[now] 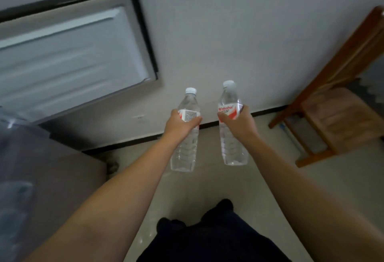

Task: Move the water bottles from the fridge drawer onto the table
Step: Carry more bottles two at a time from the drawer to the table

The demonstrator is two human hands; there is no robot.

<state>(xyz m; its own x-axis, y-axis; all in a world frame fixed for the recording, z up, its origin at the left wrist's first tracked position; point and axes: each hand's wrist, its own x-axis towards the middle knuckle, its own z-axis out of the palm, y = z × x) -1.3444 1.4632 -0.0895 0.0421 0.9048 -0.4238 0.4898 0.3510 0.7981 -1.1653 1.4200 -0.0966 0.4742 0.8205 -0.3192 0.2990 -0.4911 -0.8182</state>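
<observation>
Now, far left there's the open fridge door, its pale inner liner facing the camera, and below it the grey fridge body with something translucent at the near-left edge, possibly the drawer, though it's too blurred to say. Moving right, the left hand is wrapped around the label band of the left bottle, held roughly upright with the white cap pointing away, fingers curled closed round its middle so the weight hangs balanced. Just beside it, apart and not touching, the right bottle sits in the right hand, same closed mid-body grip, red label facing us. Both forearms are stretched forward, wrists level, bottles carried in the air over the pale floor. Far right stands a wooden chair against the wall. No table in view, so I'd judge this is the carry, with the set-down yet to come.
</observation>
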